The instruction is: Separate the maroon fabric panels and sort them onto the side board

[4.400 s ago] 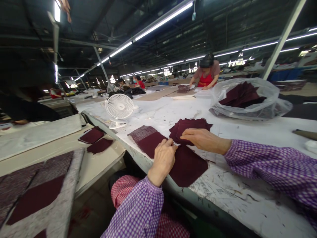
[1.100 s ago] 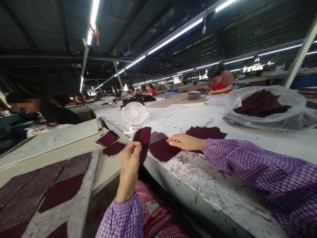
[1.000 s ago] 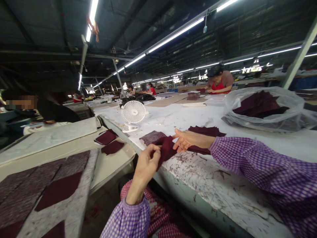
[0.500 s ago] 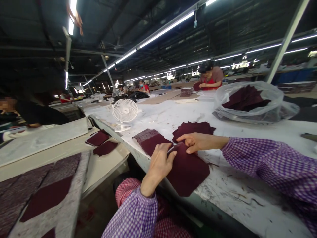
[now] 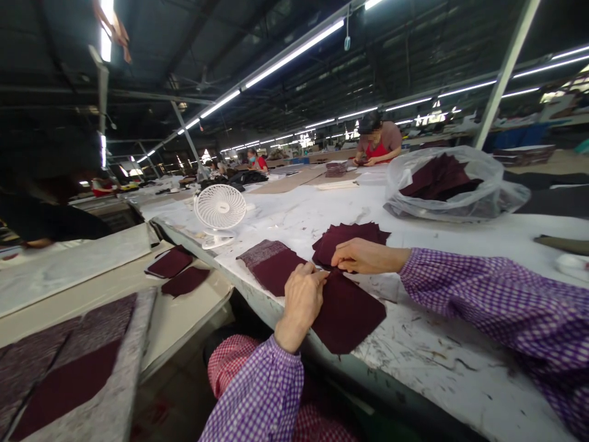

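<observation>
A maroon fabric piece [image 5: 350, 316] with cut corners lies at the edge of the white table. My left hand [image 5: 304, 296] rests at its upper left edge, fingers bent and drawn together on the cloth. At its top edge my right hand [image 5: 361, 255] has thumb and forefinger pinched on the fabric, close to the left fingertips. Behind the right hand is a fanned stack of maroon pieces [image 5: 352, 232]. Left of my left hand lies another maroon piece [image 5: 276, 270] with a speckled strip along its far end.
A white clip fan [image 5: 219, 209] stands on the white table [image 5: 294, 215]. Toward the right sits a clear plastic bag [image 5: 499, 193] of maroon pieces. A lower side table [image 5: 193, 313] at left bears more cloth. A person [image 5: 380, 142] in red works across the table.
My right hand's pointing fingers have closed into a pinch at the fabric's top edge. My left thumb and fingers have drawn together. The view has shifted slightly to the right.
</observation>
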{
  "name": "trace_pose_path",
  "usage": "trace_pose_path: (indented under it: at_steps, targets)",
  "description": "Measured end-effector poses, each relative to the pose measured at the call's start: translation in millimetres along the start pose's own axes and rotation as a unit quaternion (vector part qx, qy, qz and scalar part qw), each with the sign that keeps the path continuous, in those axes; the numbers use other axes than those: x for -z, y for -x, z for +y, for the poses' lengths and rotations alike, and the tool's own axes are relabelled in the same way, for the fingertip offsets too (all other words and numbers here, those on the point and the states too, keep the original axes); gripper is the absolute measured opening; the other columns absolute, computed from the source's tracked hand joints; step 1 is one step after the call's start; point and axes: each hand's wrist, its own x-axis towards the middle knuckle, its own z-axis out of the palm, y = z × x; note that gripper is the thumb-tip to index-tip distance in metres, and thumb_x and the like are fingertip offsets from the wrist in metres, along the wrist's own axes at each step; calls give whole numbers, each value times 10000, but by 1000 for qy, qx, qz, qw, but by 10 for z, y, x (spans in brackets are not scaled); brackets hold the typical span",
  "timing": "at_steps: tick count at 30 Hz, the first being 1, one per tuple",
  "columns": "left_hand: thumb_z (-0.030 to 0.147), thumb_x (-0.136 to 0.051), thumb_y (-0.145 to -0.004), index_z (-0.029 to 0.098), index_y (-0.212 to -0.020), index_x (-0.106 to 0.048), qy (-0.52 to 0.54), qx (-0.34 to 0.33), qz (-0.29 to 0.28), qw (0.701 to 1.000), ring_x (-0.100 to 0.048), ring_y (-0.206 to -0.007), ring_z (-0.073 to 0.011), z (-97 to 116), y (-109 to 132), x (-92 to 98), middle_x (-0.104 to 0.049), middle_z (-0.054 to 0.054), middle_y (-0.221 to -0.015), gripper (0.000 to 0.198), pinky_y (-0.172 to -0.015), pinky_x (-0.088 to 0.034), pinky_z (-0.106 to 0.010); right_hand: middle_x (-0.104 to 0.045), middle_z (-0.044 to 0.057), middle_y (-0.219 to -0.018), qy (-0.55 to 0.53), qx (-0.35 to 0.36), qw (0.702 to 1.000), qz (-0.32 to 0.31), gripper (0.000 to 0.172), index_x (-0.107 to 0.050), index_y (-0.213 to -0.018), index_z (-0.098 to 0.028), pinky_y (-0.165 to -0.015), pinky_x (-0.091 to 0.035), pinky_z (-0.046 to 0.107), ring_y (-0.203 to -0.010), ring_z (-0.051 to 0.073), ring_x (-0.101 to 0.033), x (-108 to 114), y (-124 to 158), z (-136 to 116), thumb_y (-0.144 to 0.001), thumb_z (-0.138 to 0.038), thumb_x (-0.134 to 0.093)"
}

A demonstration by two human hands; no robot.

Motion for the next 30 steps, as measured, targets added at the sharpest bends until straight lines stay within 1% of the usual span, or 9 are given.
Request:
trace_pose_path:
  at_steps: [4, 10, 13, 15, 18, 21, 24, 27, 30]
  targets:
    - [181, -490, -867, 253, -930, -696, -1, 1, 4, 1000, -500, -846, -173, -1, -2, -6, -593, -32, -846, 228, -700, -394, -277, -628, 67, -811, 32, 30, 999, 7, 187, -644, -833, -123, -639, -405, 240, -662, 127, -548, -36, -6, 21, -796, -123, -462]
    - [185, -486, -870, 251, -954, -693, -3, 4, 2, 1000, -498, -841, -173, 10, 2, 6, -601, -27, -864, 233, -701, -389, -278, -615, 55, -805, 59, 11, 998, 9, 122, -619, -801, -134, -667, -394, 250, -707, 138, -540, -68, 6, 9, -777, -126, -499]
    - [190, -452, -892, 257, -916, -700, -9, -2, -1, 1000, -485, -823, -168, 4, 6, 2, -590, -26, -842, 258, -688, -380, -279, -594, 57, -812, 110, 24, 994, 12, 142, -604, -818, -133, -662, -385, 258, -708, 139, -520, -100, 27, -32, -831, -145, -463]
    - [192, -423, -906, 266, -900, -701, -20, -10, -8, 1000, -475, -814, -168, 3, 7, -1, -579, -26, -839, 288, -688, -377, -284, -571, 62, -813, 179, 55, 982, 8, 196, -596, -835, -131, -637, -373, 268, -705, 144, -497, -134, 50, -58, -881, -156, -407]
    - [195, -403, -914, 269, -910, -697, -36, -23, -15, 999, -464, -817, -172, 9, 9, 2, -568, -32, -852, 303, -707, -379, -294, -557, 76, -838, 277, 101, 955, 0, 232, -588, -859, -127, -608, -360, 282, -734, 162, -476, -189, 102, -71, -912, -139, -363]
    - [201, -391, -918, 262, -902, -695, -45, -30, -14, 998, -457, -808, -176, 24, 15, 8, -563, -36, -852, 310, -712, -380, -305, -570, 94, -908, 314, 121, 942, -5, 228, -595, -938, -121, -647, -390, 307, -795, 184, -485, -202, 176, -49, -915, -132, -369]
    - [194, -386, -918, 245, -887, -695, -46, -36, -11, 998, -458, -811, -179, 42, 16, 9, -560, -46, -858, 316, -718, -385, -313, -587, 99, -939, 289, 80, 954, 20, 242, -613, -981, -129, -739, -425, 348, -848, 203, -514, -160, 238, -45, -892, -111, -389]
    - [180, -388, -913, 238, -889, -696, -45, -35, -11, 998, -462, -827, -183, 63, 6, 4, -559, -54, -861, 314, -731, -390, -315, -587, 106, -1042, 179, 40, 980, 71, 303, -614, -1030, -134, -830, -441, 339, -932, 189, -539, -138, 246, -106, -878, -83, -357]
    - [182, -393, -912, 241, -911, -692, -43, -36, -12, 998, -469, -827, -181, 56, 1, 13, -564, -52, -863, 304, -730, -396, -310, -601, 104, -1041, 72, 43, 994, 69, 307, -615, -1035, -127, -849, -449, 325, -929, 180, -551, -188, 203, -193, -879, -109, -351]
